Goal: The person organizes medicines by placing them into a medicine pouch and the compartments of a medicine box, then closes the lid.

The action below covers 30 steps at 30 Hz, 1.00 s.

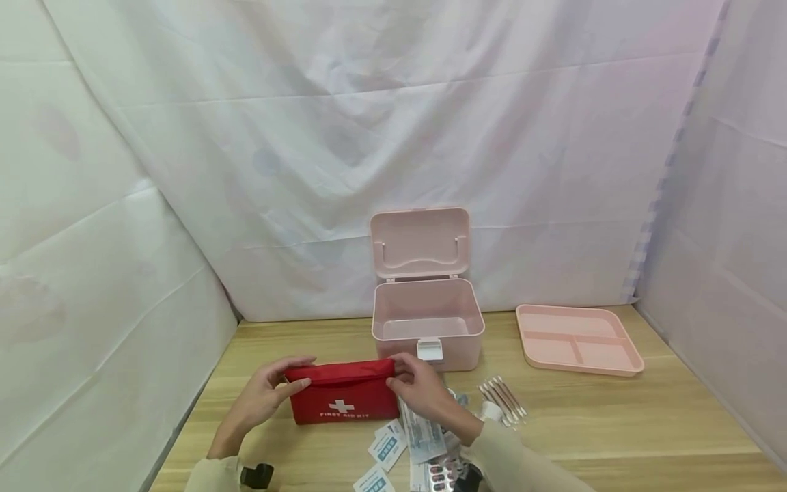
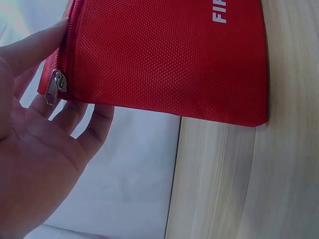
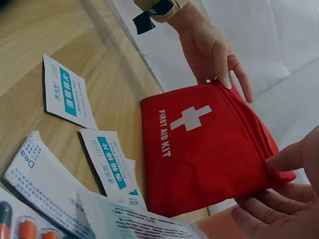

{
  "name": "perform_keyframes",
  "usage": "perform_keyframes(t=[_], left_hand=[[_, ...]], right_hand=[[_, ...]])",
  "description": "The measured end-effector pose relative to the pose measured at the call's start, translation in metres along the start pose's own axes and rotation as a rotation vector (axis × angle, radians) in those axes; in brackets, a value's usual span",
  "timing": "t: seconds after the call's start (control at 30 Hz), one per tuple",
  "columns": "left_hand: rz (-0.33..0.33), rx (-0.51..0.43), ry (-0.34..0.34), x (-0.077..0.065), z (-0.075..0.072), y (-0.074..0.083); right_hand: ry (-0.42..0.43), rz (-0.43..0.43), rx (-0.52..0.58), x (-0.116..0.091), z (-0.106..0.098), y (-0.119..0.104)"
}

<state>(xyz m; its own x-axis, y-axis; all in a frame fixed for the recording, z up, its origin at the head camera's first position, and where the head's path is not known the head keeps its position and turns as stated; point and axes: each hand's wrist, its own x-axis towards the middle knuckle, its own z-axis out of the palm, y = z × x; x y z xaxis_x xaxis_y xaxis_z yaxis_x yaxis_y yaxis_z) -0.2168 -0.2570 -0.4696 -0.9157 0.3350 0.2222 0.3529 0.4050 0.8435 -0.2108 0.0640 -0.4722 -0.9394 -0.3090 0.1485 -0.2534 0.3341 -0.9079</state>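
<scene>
A red first aid pouch (image 1: 359,400) with a white cross and white lettering stands upright on the wooden table, held at both top corners. My left hand (image 1: 258,400) grips its upper left corner, thumb in front and fingers behind. At that end, the left wrist view shows a silver zipper pull (image 2: 57,83) hanging by the thumb. My right hand (image 1: 424,391) pinches the upper right corner; in the right wrist view its thumb (image 3: 289,159) presses near the zipper (image 3: 256,132), which runs along the top edge.
Behind the pouch stands a pink box (image 1: 430,314), lid raised. A pink divided tray (image 1: 574,335) lies at the right. Cotton swabs (image 1: 503,400), alcohol pad packets (image 1: 387,447), a clear wrapped packet (image 1: 424,437) and a capsule blister pack (image 1: 439,476) lie around the right forearm.
</scene>
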Motion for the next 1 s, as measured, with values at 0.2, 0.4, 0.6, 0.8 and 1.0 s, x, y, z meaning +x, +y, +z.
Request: perform_keyframes(t=[0.2, 0.4, 0.6, 0.8, 1.0], left_hand=[[0.067, 0.025, 0.035, 0.0, 0.002, 0.0], [0.179, 0.077, 0.085, 0.002, 0.007, -0.001], [0.229, 0.137, 0.129, 0.005, 0.011, -0.001], [0.208, 0.187, 0.113, 0.006, 0.013, 0.002], [0.165, 0.23, 0.098, 0.007, 0.013, 0.009]], right_hand=[[0.02, -0.093, 0.016, -0.001, -0.006, -0.012], [0.095, -0.209, -0.081, -0.004, -0.007, -0.033], [0.027, -0.308, -0.13, -0.001, 0.002, -0.048], [-0.121, -0.291, -0.273, 0.002, 0.013, -0.05], [-0.253, -0.253, -0.436, 0.001, 0.02, -0.047]])
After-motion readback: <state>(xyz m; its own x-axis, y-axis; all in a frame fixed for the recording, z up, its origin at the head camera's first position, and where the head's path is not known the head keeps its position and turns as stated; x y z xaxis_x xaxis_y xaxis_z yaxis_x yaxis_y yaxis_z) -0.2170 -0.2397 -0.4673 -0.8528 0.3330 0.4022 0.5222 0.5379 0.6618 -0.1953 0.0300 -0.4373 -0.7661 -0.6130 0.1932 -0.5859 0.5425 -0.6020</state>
